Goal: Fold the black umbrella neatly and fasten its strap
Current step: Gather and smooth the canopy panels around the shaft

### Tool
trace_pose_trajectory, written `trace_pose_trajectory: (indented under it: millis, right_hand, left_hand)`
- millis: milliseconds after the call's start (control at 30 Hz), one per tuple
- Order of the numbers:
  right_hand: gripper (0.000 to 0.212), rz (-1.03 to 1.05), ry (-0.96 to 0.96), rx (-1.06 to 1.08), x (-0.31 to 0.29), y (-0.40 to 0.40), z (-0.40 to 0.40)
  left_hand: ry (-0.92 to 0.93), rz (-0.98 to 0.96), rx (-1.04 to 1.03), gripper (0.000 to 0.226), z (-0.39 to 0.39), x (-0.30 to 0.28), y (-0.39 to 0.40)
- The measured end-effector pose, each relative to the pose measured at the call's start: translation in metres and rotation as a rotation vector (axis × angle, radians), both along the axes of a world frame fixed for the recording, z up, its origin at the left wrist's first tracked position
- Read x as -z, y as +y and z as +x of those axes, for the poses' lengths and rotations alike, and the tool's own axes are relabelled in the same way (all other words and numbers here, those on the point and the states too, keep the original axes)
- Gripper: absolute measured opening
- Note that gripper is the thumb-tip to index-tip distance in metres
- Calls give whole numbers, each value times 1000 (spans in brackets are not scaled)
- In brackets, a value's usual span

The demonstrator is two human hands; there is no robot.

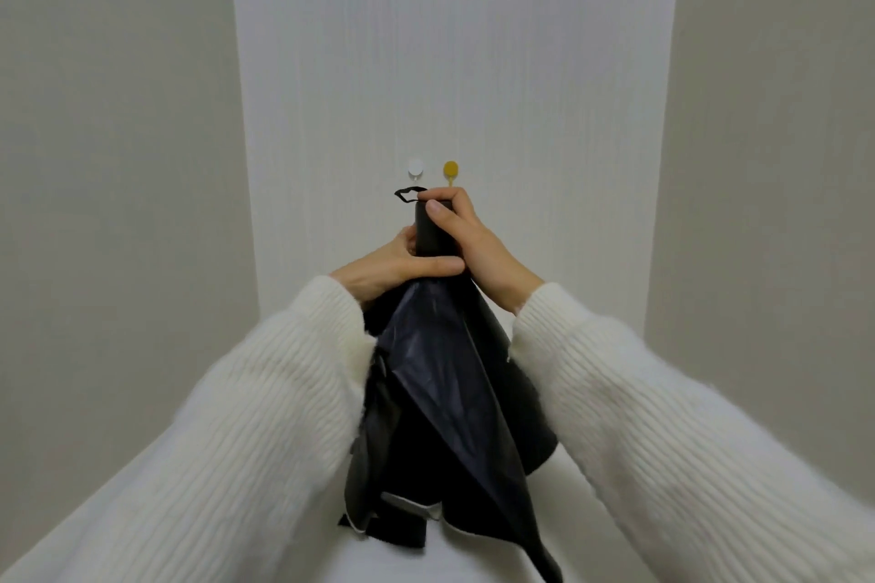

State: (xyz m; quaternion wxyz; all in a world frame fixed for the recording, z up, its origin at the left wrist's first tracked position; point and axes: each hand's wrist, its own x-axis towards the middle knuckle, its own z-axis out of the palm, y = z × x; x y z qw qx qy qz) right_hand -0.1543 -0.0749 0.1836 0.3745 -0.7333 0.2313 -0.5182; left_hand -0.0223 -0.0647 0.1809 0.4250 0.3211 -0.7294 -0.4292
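no readable text, labels or numbers, seemingly none anywhere

Umbrella [440, 374] centre between both sleeves, left hand [393, 265] below right hand [473, 241] on handle [431, 227], two wall hooks [415, 168] behind.

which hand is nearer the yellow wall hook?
Right. The right hand grips the top of the umbrella handle just below the yellow hook; the left hand holds the canopy neck lower and further left.

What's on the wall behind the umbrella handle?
Behind the handle, two round hooks: a white hook and a yellow hook. The right hand covers the wall just below them.
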Motion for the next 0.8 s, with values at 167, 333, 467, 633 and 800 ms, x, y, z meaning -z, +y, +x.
trace_pose_trajectory:
  millis: [167, 333, 467, 633, 800]
  right_hand:
    - [45, 9, -16, 13, 1, 3, 1]
    - [40, 49, -142, -25, 3, 10, 15]
    - [25, 45, -184, -70, 5, 3, 9]
    - [49, 174, -305, -111, 14, -11, 9]
    - [46, 281, -434, -249, 21, -28, 20]
  left_hand:
    - [-176, -89, -288, 38, 8, -30, 16]
    - [-148, -378, -372, 42, -17, -53, 14]
    - [-158, -409, -409, 38, -21, -45, -1]
    - [-8, -431, -438, 40, -29, -36, -15]
    - [45, -437, -453, 41, -24, -30, -22]
